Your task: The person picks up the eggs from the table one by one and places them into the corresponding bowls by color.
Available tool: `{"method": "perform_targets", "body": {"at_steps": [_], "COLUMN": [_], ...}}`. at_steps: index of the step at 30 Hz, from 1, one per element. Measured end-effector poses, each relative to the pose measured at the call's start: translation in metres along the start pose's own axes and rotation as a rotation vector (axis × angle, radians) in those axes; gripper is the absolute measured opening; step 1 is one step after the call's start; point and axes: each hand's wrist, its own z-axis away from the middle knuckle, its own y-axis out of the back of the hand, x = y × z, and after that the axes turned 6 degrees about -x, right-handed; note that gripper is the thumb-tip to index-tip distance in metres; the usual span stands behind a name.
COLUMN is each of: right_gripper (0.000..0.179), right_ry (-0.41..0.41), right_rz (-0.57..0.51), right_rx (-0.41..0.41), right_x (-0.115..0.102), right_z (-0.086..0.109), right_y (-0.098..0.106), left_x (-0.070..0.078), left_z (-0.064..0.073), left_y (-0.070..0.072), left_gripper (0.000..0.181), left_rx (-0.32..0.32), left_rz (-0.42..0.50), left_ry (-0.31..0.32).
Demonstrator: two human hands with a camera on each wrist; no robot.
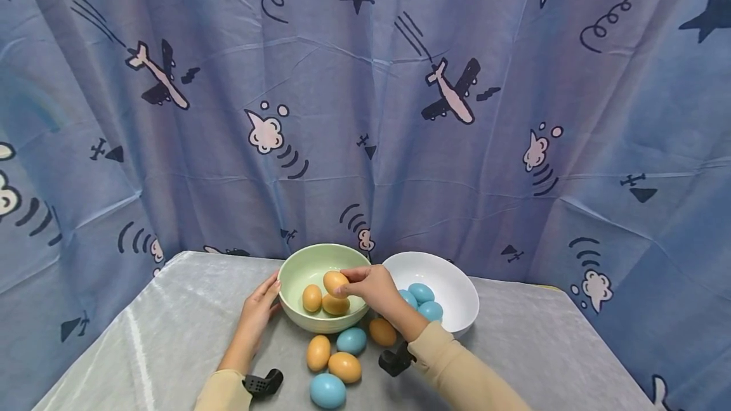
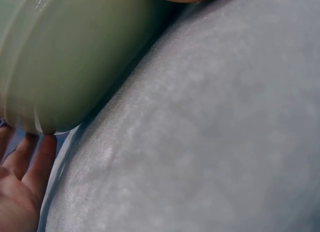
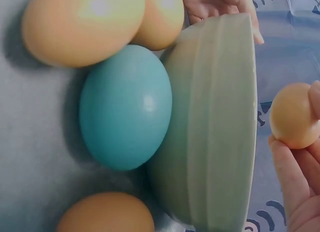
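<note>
Right hand (image 1: 374, 285) pinching a smooth orange egg (image 1: 335, 283) over the green bowl (image 1: 301, 317).
Right-wrist view: egg clear of the rim (image 3: 253, 117). Head view only: two orange eggs (image 1: 311, 297) inside, blue eggs (image 1: 430, 311) in the white bowl (image 1: 462, 302). Left hand (image 1: 256, 309): fingers (image 2: 44, 162) extended against the green bowl's outer wall; thumb contact is uncertain.

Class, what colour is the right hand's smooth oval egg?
The egg is light orange, clearest in the head view.
</note>
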Motion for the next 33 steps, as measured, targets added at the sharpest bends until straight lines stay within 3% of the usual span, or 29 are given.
{"method": "perform_targets", "body": {"at_steps": [7, 18, 33], "right_gripper": [0.039, 0.037, 0.037], "right_ry": [0.011, -0.045, 0.020], "right_rz": [0.019, 0.003, 0.127], "right_rx": [0.020, 0.059, 0.052], "right_x": [0.003, 0.014, 0.025], "right_z": [-0.013, -0.032, -0.046], "right_y": [-0.008, -0.019, -0.033], "left_x": [0.000, 0.001, 0.001], "left_z": [0.000, 0.001, 0.002], "left_y": [0.001, -0.001, -0.001], "left_gripper": [0.056, 0.056, 0.056], "left_rx": [0.009, 0.010, 0.006], "left_rz": [-0.024, -0.036, -0.025], "left_ry": [0.006, -0.005, 0.006]}}
